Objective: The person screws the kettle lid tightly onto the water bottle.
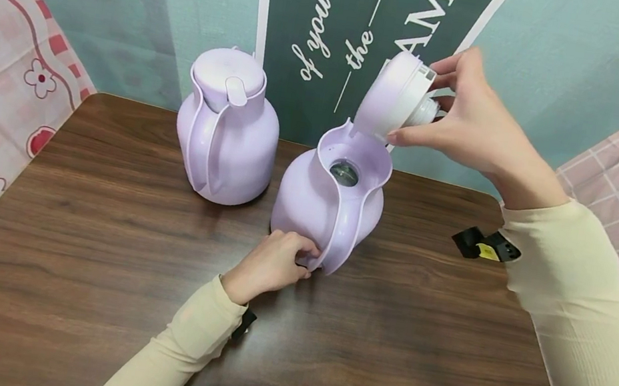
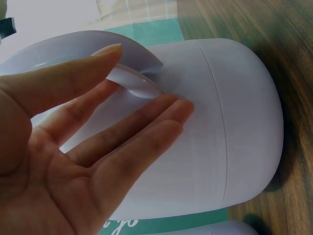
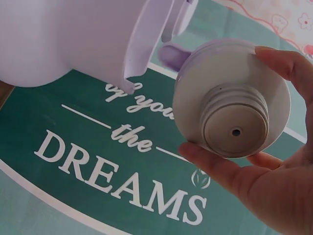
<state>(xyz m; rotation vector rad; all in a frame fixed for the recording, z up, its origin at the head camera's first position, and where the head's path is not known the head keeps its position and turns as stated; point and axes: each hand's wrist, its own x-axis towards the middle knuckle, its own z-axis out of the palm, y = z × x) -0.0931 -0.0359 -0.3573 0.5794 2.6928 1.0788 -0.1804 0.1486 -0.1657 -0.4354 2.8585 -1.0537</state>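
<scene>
In the head view a lilac thermos jug (image 1: 309, 196) stands uncovered on the table, its dark round mouth visible inside the flared rim. My left hand (image 1: 272, 261) is low on its handle (image 1: 345, 232). Thumb and forefinger pinch the handle's lower end in the left wrist view, while the other fingers stretch out along the jug's body (image 2: 195, 161). Above and right of the rim, my right hand (image 1: 464, 113) holds the jug's lid (image 1: 394, 95) on edge by its sides. The lid's white threaded plug (image 3: 235, 128) faces the right wrist camera, a small hole at its centre.
A second lilac thermos jug (image 1: 237, 148), lid on, stands just left of the uncovered one. Behind them rises a dark green board (image 1: 310, 112) with white lettering, against a teal cloth. The brown wooden table (image 1: 93, 253) has patterned cloths at both sides.
</scene>
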